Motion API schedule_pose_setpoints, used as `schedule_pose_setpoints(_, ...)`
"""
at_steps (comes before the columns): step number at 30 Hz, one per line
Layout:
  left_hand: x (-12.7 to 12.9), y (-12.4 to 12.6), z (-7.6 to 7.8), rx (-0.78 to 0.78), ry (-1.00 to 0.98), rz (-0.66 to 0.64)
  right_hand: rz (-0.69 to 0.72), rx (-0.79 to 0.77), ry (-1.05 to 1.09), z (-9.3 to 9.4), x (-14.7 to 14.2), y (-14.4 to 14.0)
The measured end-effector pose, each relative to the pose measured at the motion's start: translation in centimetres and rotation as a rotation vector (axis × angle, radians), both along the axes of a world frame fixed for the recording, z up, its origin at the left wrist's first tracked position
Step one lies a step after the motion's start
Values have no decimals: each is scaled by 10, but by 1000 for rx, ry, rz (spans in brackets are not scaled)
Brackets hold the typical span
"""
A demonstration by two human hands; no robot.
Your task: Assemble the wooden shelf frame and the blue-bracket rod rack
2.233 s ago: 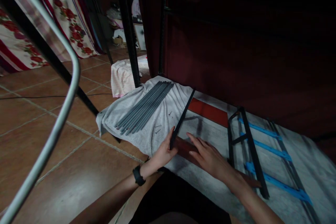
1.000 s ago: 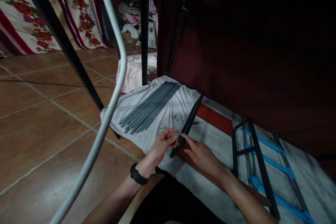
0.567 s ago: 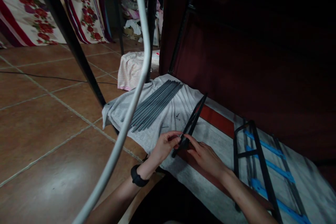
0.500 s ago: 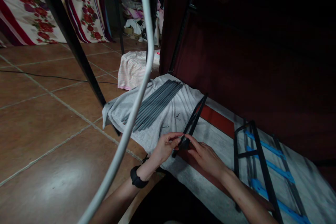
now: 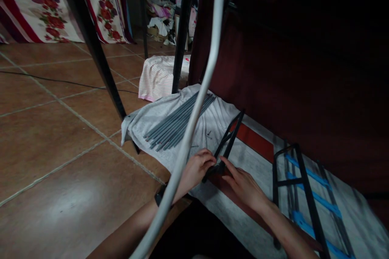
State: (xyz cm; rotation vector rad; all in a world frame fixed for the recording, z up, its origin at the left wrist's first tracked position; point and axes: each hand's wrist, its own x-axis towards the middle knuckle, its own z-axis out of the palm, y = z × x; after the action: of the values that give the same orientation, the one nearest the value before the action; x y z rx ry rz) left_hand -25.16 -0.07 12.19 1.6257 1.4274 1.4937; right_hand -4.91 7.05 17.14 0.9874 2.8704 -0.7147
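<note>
Tiled floor (image 5: 60, 162) carries a grey cloth (image 5: 152, 117) with rods (image 5: 179, 121); left hand (image 5: 196, 168) and right hand (image 5: 243, 184) each grip closed on black bars (image 5: 227, 141).

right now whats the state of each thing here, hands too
left hand: closed on the near end of the black bars
right hand: fingers pinching the same end
black bars: two, joined at the near end, splayed apart
grey rods: bundled, lying flat on the cloth
grey cloth: spread on the floor
black frame with blue strips: lying flat
</note>
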Motion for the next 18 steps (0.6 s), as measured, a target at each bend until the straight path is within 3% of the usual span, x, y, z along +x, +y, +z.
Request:
schedule_pose_setpoints(6,-7,7,9,70,81,-75,-4,-10,-2,2,0,-1)
schedule_pose_setpoints(11,-9,13,11,119,153,-226,0,25,-12,2,0,-1)
schedule_pose_setpoints(18,-10,21,4,66,62,-202,16,45,-56,8,-7,-2)
